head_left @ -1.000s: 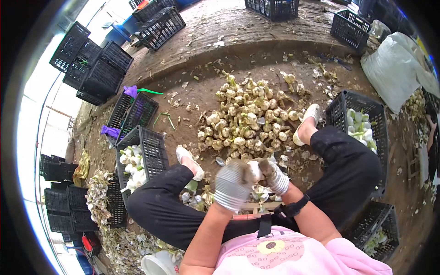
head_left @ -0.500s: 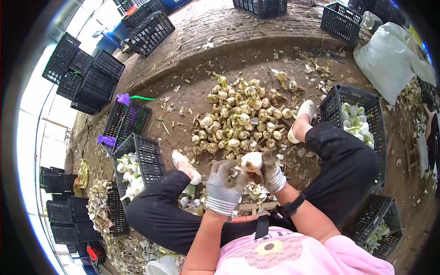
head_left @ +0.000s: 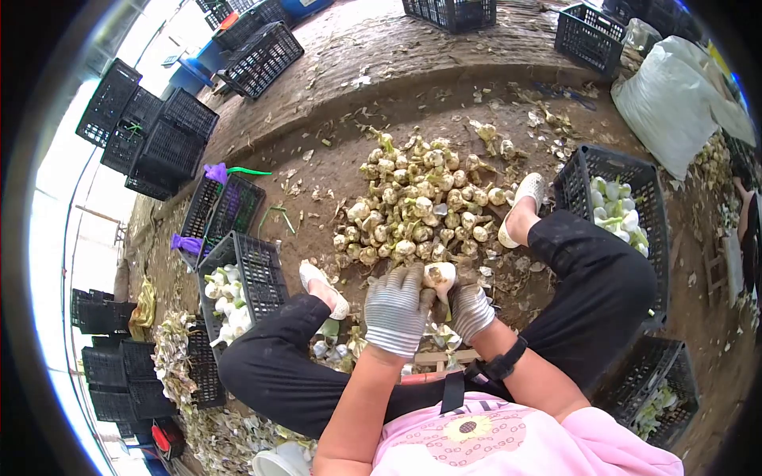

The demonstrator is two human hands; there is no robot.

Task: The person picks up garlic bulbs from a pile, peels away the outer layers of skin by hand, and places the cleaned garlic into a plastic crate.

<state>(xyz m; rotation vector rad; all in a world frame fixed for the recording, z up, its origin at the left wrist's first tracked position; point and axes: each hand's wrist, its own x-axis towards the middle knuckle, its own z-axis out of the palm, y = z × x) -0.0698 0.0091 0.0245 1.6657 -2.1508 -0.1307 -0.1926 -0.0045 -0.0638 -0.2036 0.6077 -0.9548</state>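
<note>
A garlic bulb (head_left: 440, 276), whitish with a brown patch on its upper face, is between my two hands in front of my lap. My left hand (head_left: 396, 311), in a grey-striped work glove, closes on the bulb's left side. Also gloved, my right hand (head_left: 471, 308) grips the bulb from the right and below; some of its fingertips are hidden. Just beyond my hands lies a heap of untrimmed garlic bulbs (head_left: 421, 198) with dirty skins and stems. Below my hands, between my legs, lie loose peels and some paler bulbs (head_left: 333, 349).
Black crates of cleaned white garlic stand by my left knee (head_left: 262, 274) and right knee (head_left: 651, 198). Another crate (head_left: 647, 389) sits at lower right. A white sack (head_left: 675, 103) stands at upper right. Stacked crates (head_left: 159, 143) are at left, and a raised ledge (head_left: 381, 83) runs behind the heap.
My left hand has moved in from beside the bulb to close against it. The bulb has turned and shifted slightly up, its brown patch now facing upward.
</note>
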